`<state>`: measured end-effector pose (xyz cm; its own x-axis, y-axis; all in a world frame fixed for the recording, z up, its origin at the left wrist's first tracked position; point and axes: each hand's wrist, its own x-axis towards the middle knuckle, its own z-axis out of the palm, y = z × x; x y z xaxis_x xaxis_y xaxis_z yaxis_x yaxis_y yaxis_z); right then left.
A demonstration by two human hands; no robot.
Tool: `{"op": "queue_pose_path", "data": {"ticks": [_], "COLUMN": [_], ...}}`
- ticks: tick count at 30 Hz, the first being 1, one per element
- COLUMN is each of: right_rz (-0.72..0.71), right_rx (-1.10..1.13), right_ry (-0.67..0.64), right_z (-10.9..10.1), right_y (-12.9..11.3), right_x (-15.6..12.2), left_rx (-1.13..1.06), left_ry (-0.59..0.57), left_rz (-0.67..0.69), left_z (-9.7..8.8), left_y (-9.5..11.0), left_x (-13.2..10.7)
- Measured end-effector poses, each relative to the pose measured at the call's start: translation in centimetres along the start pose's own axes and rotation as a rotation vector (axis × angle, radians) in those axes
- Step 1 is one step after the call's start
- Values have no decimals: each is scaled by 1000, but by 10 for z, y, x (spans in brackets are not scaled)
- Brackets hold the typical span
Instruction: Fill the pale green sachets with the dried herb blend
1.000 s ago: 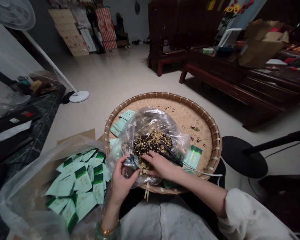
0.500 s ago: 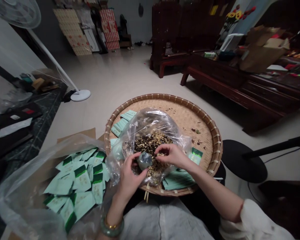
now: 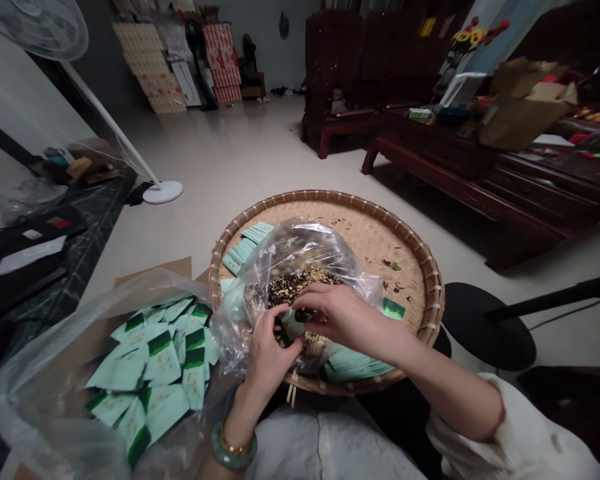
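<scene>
My left hand (image 3: 273, 343) is curled around a pale green sachet (image 3: 294, 325), holding it upright with its mouth facing up. At that mouth, the bunched fingers of my right hand (image 3: 333, 312) pinch some dark dried loose mix, mostly hidden by the fingers. Both hands are over a clear plastic bag (image 3: 305, 243), which lies spread on a round woven bamboo tray (image 3: 433, 293). Inside the bag is a heap of dried mix (image 3: 287, 283), black and pale yellow bits together. Flat green sachets (image 3: 355, 363) lie stacked at the tray's near right, partly under my right forearm.
Left of the tray, a large clear bag (image 3: 35, 373) holds many filled green sachets (image 3: 163, 357). More flat sachets (image 3: 240, 255) lie at the tray's left edge. Two sticks (image 3: 291, 395) poke out at the front. A fan base (image 3: 163, 192) and a black round stand (image 3: 485, 327) are nearby.
My right hand has moved left from above the heap to the sachet's mouth. The sachet stays in my left hand, now partly covered by the right fingers.
</scene>
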<state>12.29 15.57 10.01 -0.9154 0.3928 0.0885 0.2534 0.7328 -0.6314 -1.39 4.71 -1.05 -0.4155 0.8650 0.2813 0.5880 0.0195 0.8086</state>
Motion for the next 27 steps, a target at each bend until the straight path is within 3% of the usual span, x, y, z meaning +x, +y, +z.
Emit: {"op": "queue_pose_path", "data": {"ticks": [4, 8, 12, 16, 21, 27], "right_rz": [9, 181, 272, 267, 259, 243], "right_rx": [149, 158, -123, -310, -291, -94], "right_ry": [93, 244, -60, -187, -171, -34], "right_z": [-1, 5, 36, 72, 87, 73], "right_y": [1, 30, 62, 71, 74, 81], "right_x": [-3, -4, -4, -3, 0, -3], "left_rx": [-27, -125, -248, -269, -243, -193], "left_ry": [4, 10, 58, 61, 24, 12], "left_rz": [-40, -102, -192, -212, -220, -149], "left_z": [-1, -6, -14, -18, -18, -15], "left_y": [-3, -4, -8, -9, -7, -7], "left_x": [-1, -2, -4, -6, -7, -6]}}
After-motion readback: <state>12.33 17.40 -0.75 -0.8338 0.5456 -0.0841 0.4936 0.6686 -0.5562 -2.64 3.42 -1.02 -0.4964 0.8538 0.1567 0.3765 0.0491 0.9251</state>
